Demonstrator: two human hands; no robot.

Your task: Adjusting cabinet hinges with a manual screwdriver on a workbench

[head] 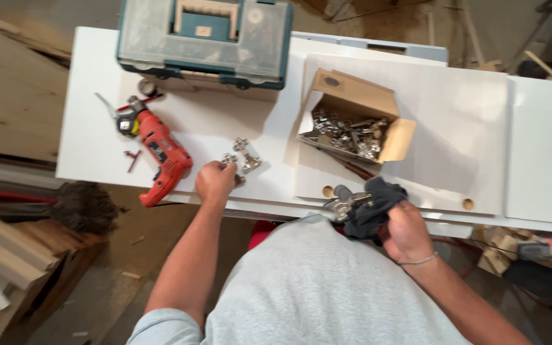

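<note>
White table (97, 147) of stacked panels, spanning most of the view, bored holes along its near edge. At the far edge, a teal toolbox (204, 39) with clear lid trays. Right of it, an open cardboard box (352, 115) full of metal cabinet hinges. At left, a red electric drill (161, 155) lying on its side, a small red chuck key (133, 158) just beside it.

Left hand (215, 181) resting at the near edge of the table, fingers curled together over a cabinet hinge (230, 160); whether actually clamped on it or only touching, cannot tell. A second loose hinge (248, 156) just beside, lying flat and apart from the hand.

Right hand (407, 231) below the table edge, fingers closed around a dark cloth (373, 206), with another metal hinge (347, 203) poking out at the cloth's left end, near a bored hole.

Hinges: likely light for their size, stiff steel, hard-edged, probably a little slick and prone to folding at the pivot. Best taken by the cup or the flat arm, pinched across the sides, clear of the joint. Cloth: soft, limp, giving a surer grip on the metal.
</note>
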